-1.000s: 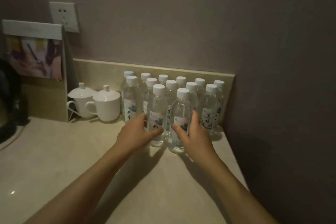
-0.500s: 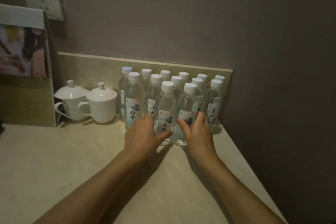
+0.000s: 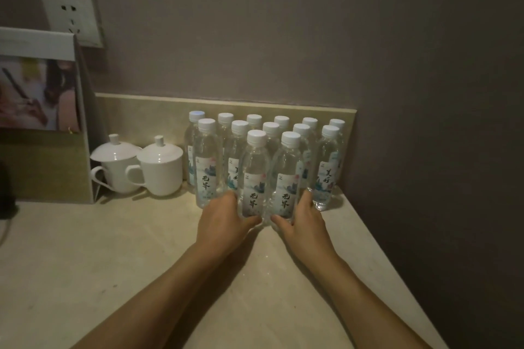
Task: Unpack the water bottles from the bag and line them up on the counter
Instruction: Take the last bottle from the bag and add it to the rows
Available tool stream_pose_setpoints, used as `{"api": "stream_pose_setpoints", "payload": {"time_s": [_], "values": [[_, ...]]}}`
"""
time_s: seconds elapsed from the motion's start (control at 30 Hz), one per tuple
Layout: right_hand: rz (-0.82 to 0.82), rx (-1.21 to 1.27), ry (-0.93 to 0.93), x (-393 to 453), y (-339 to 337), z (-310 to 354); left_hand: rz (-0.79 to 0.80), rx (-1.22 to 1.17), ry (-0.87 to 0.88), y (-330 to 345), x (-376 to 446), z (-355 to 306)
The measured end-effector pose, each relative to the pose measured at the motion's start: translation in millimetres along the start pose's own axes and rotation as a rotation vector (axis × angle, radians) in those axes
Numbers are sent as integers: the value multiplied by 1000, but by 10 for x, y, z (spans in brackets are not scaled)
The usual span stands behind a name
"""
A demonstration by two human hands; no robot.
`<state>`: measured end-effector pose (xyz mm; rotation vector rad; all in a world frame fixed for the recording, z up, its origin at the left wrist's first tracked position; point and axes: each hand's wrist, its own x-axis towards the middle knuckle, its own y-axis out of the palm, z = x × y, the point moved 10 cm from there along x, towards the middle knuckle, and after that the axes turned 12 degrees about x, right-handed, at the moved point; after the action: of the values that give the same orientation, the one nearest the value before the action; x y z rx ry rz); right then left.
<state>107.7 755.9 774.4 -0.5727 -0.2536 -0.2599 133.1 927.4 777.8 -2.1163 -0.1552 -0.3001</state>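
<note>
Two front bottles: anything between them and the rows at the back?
No gap is visible. The left hand grips the front-left bottle and the right hand grips the front-right bottle. The middle row stands directly behind, the back row beyond it at the backsplash. They can only form a third row.

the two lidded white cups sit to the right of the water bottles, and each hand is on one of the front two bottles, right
Not quite. The head view shows the two lidded white cups to the left of the water bottles, not the right. The rest holds: the left hand grips the front left bottle, the right hand the front right bottle.
</note>
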Motion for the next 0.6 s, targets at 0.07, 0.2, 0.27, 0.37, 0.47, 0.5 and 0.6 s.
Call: {"api": "stream_pose_setpoints", "payload": {"time_s": [0.07,0.2,0.27,0.37,0.47,0.5,0.6], "values": [[-20,-15,-9,1,-24,-14,-9,-23,-2,-5,-3,7],[-50,-49,-36,8,-36,-31,5,-73,4,-25,-33,-22],[-64,-69,-41,6,-20,-38,-12,-69,7,-43,-39,-29],[-76,-69,-46,-9,-5,-32,-21,-53,0,-63,-64,-44],[-82,-66,-46,-7,-19,-26,-5,-93,-24,-44,-71,-19],[-81,-69,-41,0,-21,-29,-1,-116,-32,-40,-74,-8],[-78,-71,-35,-6,-19,-42,2,-116,-44,-17,-91,11]]}}
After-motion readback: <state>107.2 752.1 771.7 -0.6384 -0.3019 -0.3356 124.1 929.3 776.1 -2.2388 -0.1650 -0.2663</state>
